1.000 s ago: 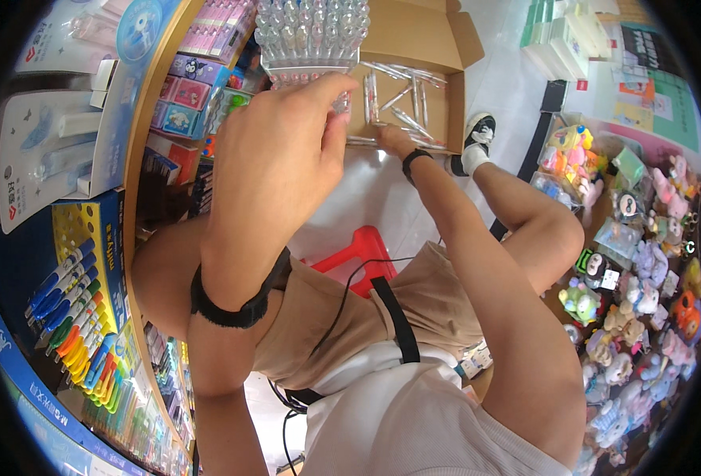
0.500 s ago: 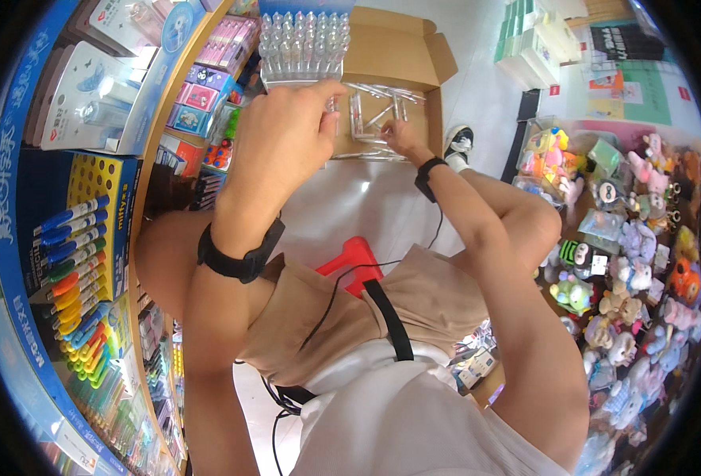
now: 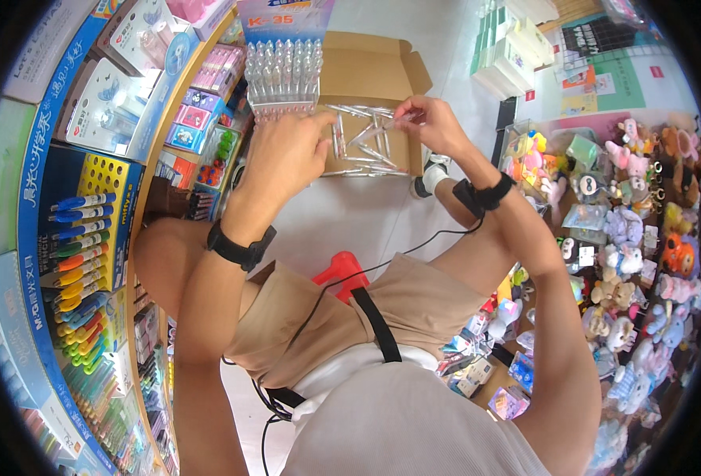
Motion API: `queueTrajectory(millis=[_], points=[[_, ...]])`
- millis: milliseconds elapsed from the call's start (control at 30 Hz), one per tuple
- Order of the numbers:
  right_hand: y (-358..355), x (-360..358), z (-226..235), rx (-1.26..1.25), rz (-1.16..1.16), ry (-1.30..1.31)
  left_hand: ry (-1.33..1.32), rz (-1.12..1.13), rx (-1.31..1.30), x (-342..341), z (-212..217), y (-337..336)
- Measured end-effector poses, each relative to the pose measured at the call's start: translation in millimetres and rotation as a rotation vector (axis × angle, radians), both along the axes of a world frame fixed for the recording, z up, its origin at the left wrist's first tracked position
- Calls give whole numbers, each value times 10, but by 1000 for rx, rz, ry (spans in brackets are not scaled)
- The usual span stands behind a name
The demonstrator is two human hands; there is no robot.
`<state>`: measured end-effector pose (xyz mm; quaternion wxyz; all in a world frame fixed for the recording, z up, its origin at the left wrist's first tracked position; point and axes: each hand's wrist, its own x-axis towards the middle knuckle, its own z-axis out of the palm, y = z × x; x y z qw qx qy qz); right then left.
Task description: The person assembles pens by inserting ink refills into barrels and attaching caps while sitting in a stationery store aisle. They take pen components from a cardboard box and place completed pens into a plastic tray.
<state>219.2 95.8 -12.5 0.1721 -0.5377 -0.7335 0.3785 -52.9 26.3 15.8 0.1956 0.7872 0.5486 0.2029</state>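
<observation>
My right hand [image 3: 439, 125] pinches a slim, clear-and-white pen [image 3: 394, 124] between thumb and fingers over the right side of an open cardboard box [image 3: 366, 59]. Inside the box several similar pens [image 3: 373, 141] lie loose, crossing one another. My left hand [image 3: 287, 152] is curled at the lower front of a pen display stand [image 3: 283, 75], partly covering its base. Its fingers are bent under and hidden, so what they hold cannot be made out. Clear-topped pens stand upright in close rows in the display, below a printed backboard.
Shelving with coloured markers [image 3: 81, 246] and boxed stationery [image 3: 196, 111] runs along my left. Plush toys [image 3: 624, 254] hang densely on the right. A red plastic stool [image 3: 342, 274] shows between my legs. A cable [image 3: 382, 266] crosses my lap to the right wrist strap.
My right hand has risen from among the loose pens and moved right, now with a pen in its fingers. The left hand stays by the display stand. The whole view has shifted slightly.
</observation>
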Motion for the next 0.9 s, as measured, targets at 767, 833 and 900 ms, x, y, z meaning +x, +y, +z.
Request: queueTrajectory(millis=[767,833,900], points=[[-531,-377,-28,-537,22,778,-723,96,-537,397,-165,-36],[-558,-376,-14,-611,120,675,-714,110,-494,377,-155,-19],[-640,-403,-43,-566,127,661,-707,129,-450,365,-151,-14]])
